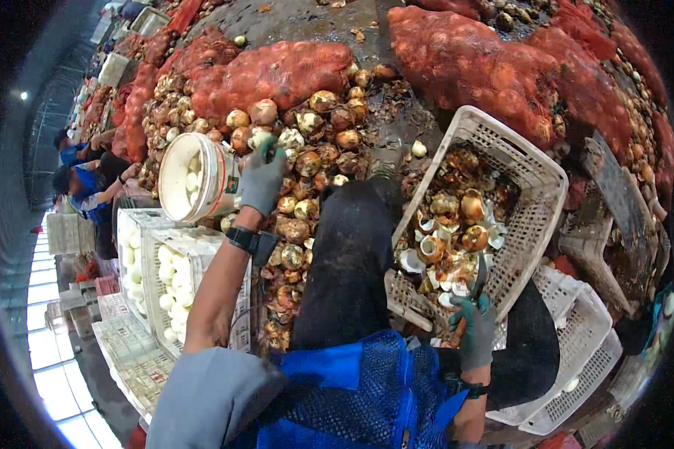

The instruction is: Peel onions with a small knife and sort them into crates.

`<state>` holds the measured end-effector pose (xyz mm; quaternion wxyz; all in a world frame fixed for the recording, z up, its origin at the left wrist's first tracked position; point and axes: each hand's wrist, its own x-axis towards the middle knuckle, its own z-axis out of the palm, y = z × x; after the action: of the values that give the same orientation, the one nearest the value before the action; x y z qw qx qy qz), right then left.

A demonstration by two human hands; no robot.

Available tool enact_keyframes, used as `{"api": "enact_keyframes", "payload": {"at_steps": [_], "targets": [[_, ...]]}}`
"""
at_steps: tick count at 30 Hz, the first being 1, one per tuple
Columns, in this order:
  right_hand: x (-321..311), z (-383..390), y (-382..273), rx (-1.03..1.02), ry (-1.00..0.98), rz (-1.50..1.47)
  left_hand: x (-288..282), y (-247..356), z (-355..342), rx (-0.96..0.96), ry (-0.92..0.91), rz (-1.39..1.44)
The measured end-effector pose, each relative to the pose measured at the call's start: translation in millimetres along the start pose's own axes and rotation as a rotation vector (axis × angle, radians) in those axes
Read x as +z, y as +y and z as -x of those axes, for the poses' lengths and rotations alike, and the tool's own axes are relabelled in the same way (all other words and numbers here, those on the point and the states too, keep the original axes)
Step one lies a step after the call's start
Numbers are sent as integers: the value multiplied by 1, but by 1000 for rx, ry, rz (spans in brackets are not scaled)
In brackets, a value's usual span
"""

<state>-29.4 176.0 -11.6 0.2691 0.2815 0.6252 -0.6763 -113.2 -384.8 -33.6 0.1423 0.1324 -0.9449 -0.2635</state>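
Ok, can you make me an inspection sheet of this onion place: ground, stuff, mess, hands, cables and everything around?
Ground: dark, dirty, partly strewn with skins.
Things in use: heaped onions; white bucket with peeled onions inside; knife.
Clutter: loose peelings and onions inside a white crate.
Left hand: gloved, over the heap by the bucket; grip unclear.
Right hand: gloved, fingers closed around the knife.
Cables: nothing seen.
Surroundings: red mesh sacks; people at left.

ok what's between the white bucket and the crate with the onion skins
In the head view, the gloved left hand, loose onions and the person's dark-trousered knee lie between the white bucket and the crate.
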Motion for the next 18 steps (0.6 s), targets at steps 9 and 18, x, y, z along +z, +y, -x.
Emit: {"api": "enact_keyframes", "payload": {"at_steps": [9,18], "targets": [[27,-27,14,90,68,372,68,-34,-26,-81,-258,-531],[39,-47,20,211,169,312,81,-104,-75,-64,-688,-780]]}}
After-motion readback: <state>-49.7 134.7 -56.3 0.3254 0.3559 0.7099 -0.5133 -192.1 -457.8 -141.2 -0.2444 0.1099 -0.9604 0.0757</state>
